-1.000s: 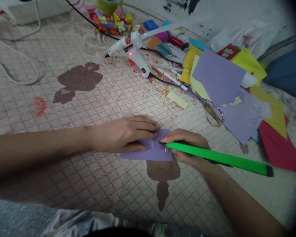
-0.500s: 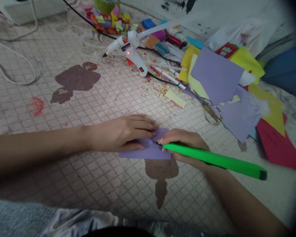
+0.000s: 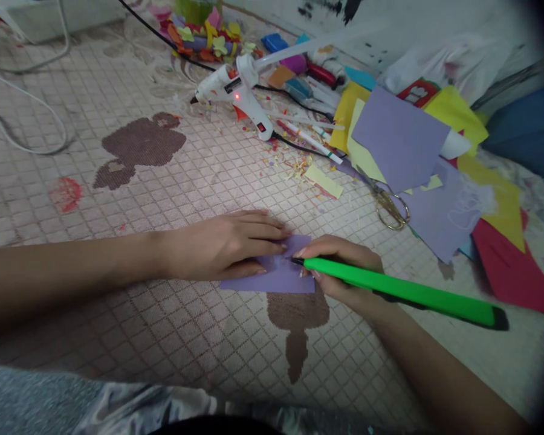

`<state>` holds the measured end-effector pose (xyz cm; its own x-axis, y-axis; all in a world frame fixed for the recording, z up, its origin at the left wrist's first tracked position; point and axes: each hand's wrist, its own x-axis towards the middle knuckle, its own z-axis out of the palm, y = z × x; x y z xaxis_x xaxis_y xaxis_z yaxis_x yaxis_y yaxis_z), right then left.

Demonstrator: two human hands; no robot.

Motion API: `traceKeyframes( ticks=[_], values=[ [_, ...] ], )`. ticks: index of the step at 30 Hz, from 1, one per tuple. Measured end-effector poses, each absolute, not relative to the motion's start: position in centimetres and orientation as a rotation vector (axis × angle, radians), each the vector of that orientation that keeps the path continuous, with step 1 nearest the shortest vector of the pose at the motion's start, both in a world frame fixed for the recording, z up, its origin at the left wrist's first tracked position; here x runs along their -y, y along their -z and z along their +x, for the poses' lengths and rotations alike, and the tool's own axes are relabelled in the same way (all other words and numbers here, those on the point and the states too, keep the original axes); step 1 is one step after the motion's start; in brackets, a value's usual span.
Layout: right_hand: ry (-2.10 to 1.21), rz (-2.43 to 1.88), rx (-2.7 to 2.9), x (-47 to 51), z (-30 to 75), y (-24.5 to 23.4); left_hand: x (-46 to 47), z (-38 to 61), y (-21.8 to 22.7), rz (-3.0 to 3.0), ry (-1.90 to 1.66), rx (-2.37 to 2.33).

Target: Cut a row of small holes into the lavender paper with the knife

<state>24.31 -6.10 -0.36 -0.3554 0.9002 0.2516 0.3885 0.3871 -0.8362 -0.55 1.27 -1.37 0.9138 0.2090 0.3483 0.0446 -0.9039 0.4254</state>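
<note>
A small purple piece of paper lies flat on the quilted cloth in front of me. My left hand rests on its left part with the fingers stretched out flat, hiding some of it. At the paper's right edge, my right hand pinches a thick green pen near its black tip. The tip points left, at or just above the purple surface; whether it touches I cannot tell. The pen's back end leans out to the right above my right forearm.
Beyond my hands lies a white glue gun with its red light lit and a black cord. Gold-handled scissors rest beside purple sheets and red paper. Paper scraps and colourful cut-out flowers lie farther back.
The pen's tip has shifted slightly right and up over the paper, and its back end has swung right. My left hand stays in place.
</note>
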Motion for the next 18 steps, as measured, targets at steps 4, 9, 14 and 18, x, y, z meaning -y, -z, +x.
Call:
traceKeyframes(
  ticks=[4, 9, 14, 18],
  values=[
    [-0.867, -1.115, 1.934, 6.08, 24.38, 0.48, -1.25, -0.52, 1.46, 2.657, -0.553, -0.181],
    [-0.873, -1.108, 1.934, 6.06, 24.3, 0.24, -1.19, -0.61, 1.5, 2.647, -0.53, -0.199],
    [-0.903, -1.101, 1.95, 6.0, 24.41, 0.26, -1.21, -0.69, 1.48, 2.65, -0.541, -0.186],
    [-0.903, -1.099, 1.925, 6.05, 24.49, 0.5, -1.23, -0.69, 1.5, 2.654, -0.546, -0.182]
  ],
)
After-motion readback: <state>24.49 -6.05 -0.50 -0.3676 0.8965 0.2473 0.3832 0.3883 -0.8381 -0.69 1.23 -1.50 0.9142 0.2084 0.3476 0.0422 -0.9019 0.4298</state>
